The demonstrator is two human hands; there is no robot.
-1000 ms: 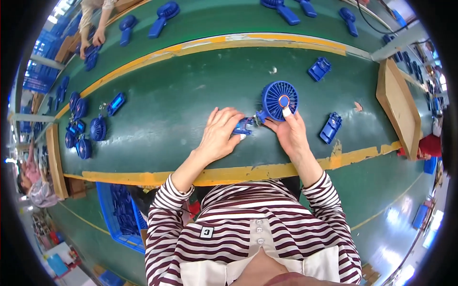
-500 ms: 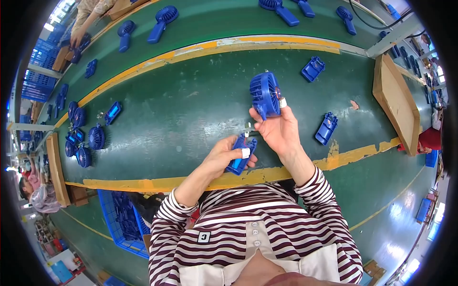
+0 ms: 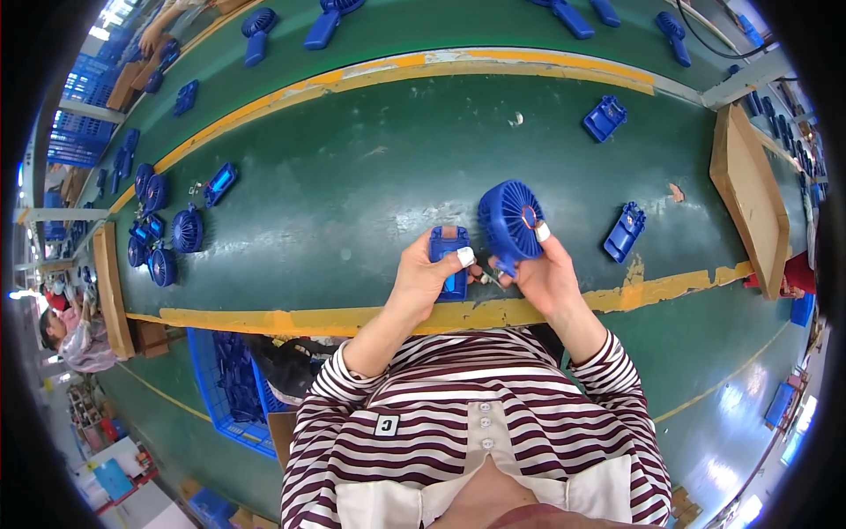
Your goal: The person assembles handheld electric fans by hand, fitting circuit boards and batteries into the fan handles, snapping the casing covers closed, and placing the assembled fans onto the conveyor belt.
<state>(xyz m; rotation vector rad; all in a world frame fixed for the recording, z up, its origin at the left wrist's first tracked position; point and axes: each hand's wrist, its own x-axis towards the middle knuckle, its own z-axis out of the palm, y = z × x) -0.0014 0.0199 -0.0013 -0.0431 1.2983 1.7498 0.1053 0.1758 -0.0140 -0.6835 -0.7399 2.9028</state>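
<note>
My left hand [image 3: 421,275] is closed on a blue handle housing [image 3: 449,240], thumb across its face, with a light blue part showing inside. Beside it, my right hand [image 3: 548,280] grips a round blue fan head [image 3: 511,220] by its lower side, its grille tilted toward the right. White wrapping covers both thumb tips. Small wires and a connector [image 3: 487,278] show between the two pieces, partly hidden by fingers. To the right of the fan head lies a blue housing shell [image 3: 625,233], and another blue shell [image 3: 604,119] rests farther back.
Several fan heads [image 3: 187,230] cluster at the table's left, near an open handle housing [image 3: 221,184]. Cardboard trays stand at the left [image 3: 112,291] and right [image 3: 749,198] ends. Assembled handheld fans [image 3: 256,35] lie on the strip beyond the yellow edge. A blue crate [image 3: 204,370] sits below.
The fan head has come down and nearer, its grille turned more into view. The housing in my left hand has turned upright, and the two pieces are closer together.
</note>
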